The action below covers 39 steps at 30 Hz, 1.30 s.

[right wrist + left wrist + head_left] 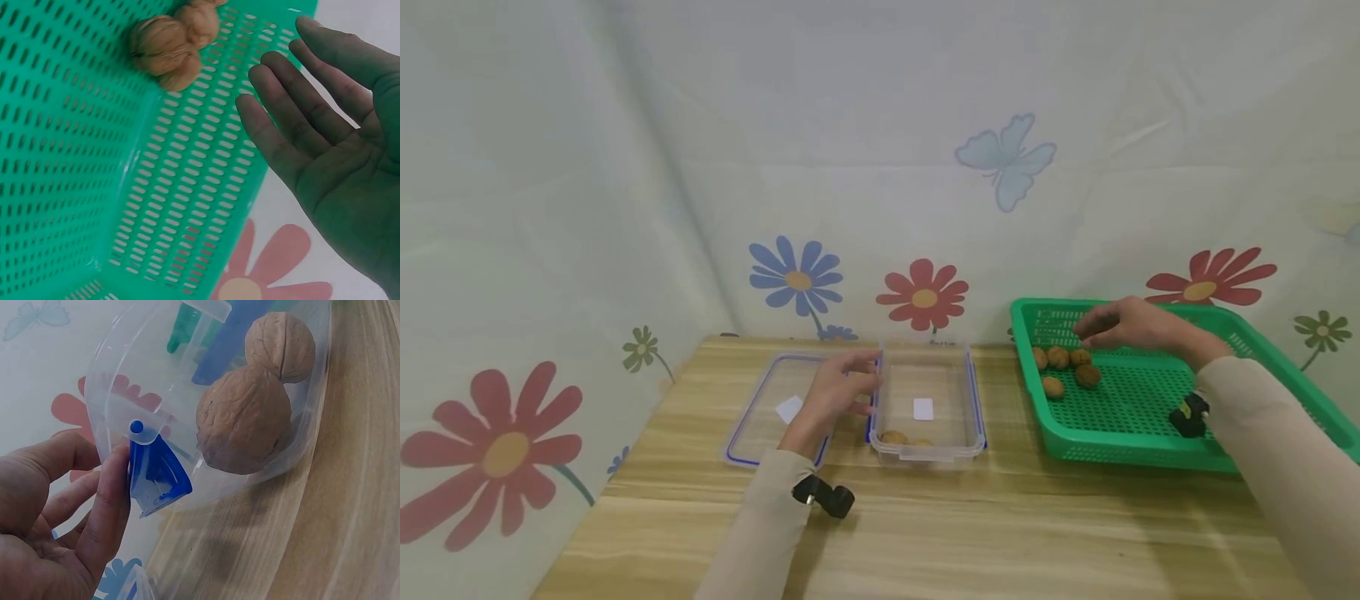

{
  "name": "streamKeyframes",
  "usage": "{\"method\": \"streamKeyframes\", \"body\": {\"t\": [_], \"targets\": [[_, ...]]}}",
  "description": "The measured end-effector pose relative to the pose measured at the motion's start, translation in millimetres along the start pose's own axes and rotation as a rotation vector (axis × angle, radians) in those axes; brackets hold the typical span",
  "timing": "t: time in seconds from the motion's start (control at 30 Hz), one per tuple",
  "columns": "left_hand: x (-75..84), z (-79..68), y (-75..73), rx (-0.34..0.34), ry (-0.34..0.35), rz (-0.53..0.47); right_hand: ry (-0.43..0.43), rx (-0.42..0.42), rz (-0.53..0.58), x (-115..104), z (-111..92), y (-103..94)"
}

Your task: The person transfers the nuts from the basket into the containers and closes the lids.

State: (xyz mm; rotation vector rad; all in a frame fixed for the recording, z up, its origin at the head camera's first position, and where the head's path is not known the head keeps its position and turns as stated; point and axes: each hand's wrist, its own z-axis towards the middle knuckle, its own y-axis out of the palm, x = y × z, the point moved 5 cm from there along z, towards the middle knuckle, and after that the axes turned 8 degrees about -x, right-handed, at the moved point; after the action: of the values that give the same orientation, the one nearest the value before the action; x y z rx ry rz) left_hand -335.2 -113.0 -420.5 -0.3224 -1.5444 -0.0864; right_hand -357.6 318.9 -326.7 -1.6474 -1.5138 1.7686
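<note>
Head view has a wood-grain desk [925, 533] carrying a clear box [928, 456], a lid [763, 429] with a blue seal, and a green basket [1138, 400]. The left hand [841, 385] is at the box's left wall, its grip loose, with the fingers apart and slightly bent. Left wrist view places its fingertips at the box's edge, one right by a blue latch [156, 475] that hangs down; whether they press on the plastic or only lie close beside it, I cannot tell. Two walnuts [244, 420] sit in the box, touching each other at its near end, and a white label [922, 408] shows about the middle of the box. The right hand [1131, 323] is above the basket, its grip wide and holding nothing: right wrist view shows the bare palm and the fingers extended. Below and to the left of it, five more walnuts [1087, 377] are gathered at the basket's left end, some touching. The lid lies flat on the desk to the left of the box, with a white patch [789, 409] on it. A pale cloth [850, 150] printed with flowers and a butterfly hangs behind.
</note>
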Motion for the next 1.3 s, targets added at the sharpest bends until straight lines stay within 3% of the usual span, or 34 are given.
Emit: {"method": "streamKeyframes", "body": {"t": [0.57, 0.87, 1.3], "targets": [[2.4, -1.8, 0.8, 0.000, -0.003, -0.005, 0.010, -0.069, -0.067, 26, 7, 16.4], [1.5, -0.5, 0.7, 0.001, -0.002, -0.005, 0.002, -0.080, -0.108, 26, 11, 22.1], [2.9, -2.2, 1.0, -0.007, -0.007, -0.008, 0.059, -0.133, -0.108, 32, 16, 27.3]]}}
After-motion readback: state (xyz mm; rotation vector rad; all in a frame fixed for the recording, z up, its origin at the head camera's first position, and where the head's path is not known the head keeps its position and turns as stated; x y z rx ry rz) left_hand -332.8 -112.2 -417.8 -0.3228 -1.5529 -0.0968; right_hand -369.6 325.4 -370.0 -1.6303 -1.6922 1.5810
